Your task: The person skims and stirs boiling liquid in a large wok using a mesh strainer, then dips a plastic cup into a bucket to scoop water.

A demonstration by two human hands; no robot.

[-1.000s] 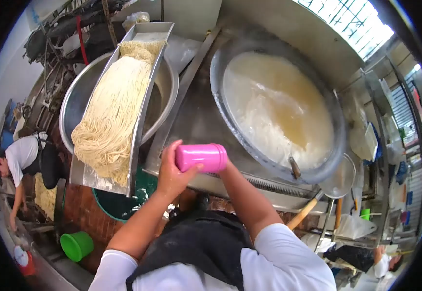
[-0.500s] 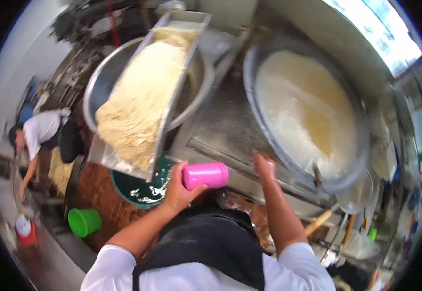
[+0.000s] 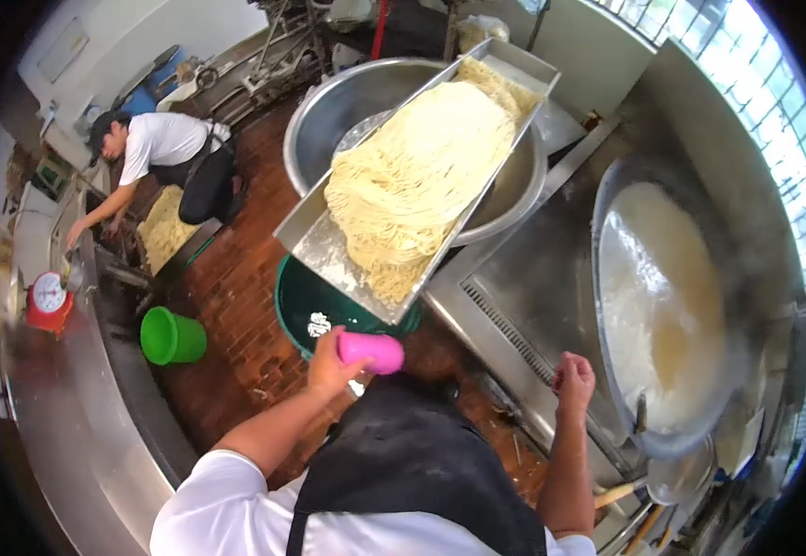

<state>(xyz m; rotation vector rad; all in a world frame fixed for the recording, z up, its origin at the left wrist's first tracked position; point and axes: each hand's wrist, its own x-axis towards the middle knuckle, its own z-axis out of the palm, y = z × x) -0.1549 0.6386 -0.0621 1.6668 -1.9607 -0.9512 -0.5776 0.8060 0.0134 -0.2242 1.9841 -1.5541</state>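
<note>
My left hand point(image 3: 328, 368) is wrapped round a pink cylindrical container point(image 3: 371, 352), tilted on its side in front of my black apron. My right hand point(image 3: 573, 382) is closed in a loose fist beside the big wok point(image 3: 604, 315), with no object showing in it. Cloudy, yellowish liquid point(image 3: 676, 324) fills much of that wok, and a dark handle point(image 3: 641, 412) sticks up at its near edge. Ahead of the left hand, a long metal tray point(image 3: 318, 243) of pale noodles point(image 3: 426, 167) lies slanted across a large steel bowl point(image 3: 315, 116). Below the tray stands a dark green tub point(image 3: 294, 310).
At the left a crouching person point(image 3: 176, 153) reaches toward the counter, beside more noodles point(image 3: 164, 222). A bright green bucket point(image 3: 172, 335) is on the brick floor point(image 3: 236, 306). A red scale point(image 3: 48, 301) stands on the steel counter point(image 3: 79, 417). Several long handles point(image 3: 621, 494) lean at lower right.
The view has swung left, so the tray, bowl and wok appear farther right. The pink container is still in my left hand. My right hand remains near the wok, its fingers now visibly curled.
</note>
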